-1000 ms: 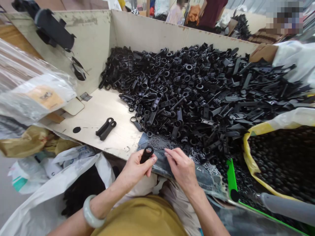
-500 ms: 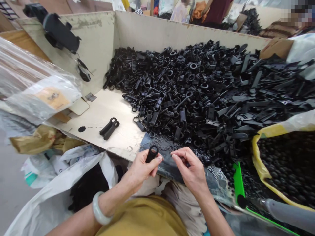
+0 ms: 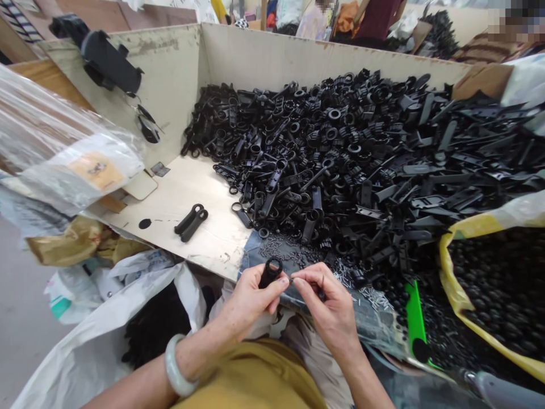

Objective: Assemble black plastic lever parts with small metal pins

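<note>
My left hand (image 3: 251,292) is closed around a black plastic part with a ring end (image 3: 273,266), the ring pointing up. Close beside it, my right hand (image 3: 327,301) pinches thumb and forefinger near the part; what lies between the fingertips is too small to make out. A dark piece shows under the curled fingers of that hand. Beneath both hands is a dark blue mat (image 3: 253,255) with tiny dark pieces (image 3: 281,248) and silvery pins (image 3: 377,298). Two black handle-shaped parts (image 3: 191,222) lie side by side on the pale board to the left.
A large heap of black plastic parts (image 3: 298,147) fills the pale-walled bin (image 3: 264,54). At right stand a yellow-rimmed bag (image 3: 447,272) of small black pieces and a green strip (image 3: 414,312). A white sack (image 3: 76,363) with black contents sits at lower left. People are in the background.
My right hand has moved left, bringing its fingertips up to my left thumb and the black part. The left hand has shifted slightly right in view, still gripping the part.
</note>
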The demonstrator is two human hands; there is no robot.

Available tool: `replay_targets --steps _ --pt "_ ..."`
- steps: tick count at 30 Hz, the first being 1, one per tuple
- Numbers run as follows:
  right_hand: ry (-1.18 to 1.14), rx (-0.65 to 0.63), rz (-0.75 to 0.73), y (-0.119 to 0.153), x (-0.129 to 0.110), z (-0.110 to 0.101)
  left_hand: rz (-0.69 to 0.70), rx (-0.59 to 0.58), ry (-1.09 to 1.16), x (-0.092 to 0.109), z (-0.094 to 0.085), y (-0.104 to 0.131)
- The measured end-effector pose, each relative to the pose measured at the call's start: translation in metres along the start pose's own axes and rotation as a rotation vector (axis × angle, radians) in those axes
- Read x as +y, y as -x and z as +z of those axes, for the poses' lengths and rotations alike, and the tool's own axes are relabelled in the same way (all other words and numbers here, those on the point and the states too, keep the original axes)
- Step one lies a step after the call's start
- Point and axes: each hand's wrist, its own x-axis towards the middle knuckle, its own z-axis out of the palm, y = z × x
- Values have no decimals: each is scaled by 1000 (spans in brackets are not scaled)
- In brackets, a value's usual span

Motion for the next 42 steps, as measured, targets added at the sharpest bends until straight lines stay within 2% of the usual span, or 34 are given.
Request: replay_targets --steps 10,15,18,21,23,31,39,42 --pt "77 28 -80 4 -2 1 -70 11 73 0 2 3" --pt "75 13 -93 6 -1 0 -74 -44 82 -2 -1 5" --pt "35 -38 -35 9 2 -1 -72 -79 95 -1 -2 4" --pt "-13 -21 78 12 6 -1 -79 -77 143 1 1 2" --pt "-5 5 94 12 7 -2 -116 -65 199 2 3 0" --pt "67 1 -70 15 3 -10 -355 -15 463 -2 9 0" --pt "188 -5 -159 18 3 -13 -406 -2 503 -6 12 1" --pt "195 12 -125 17 2 -13 -404 -88 480 1 10 5"
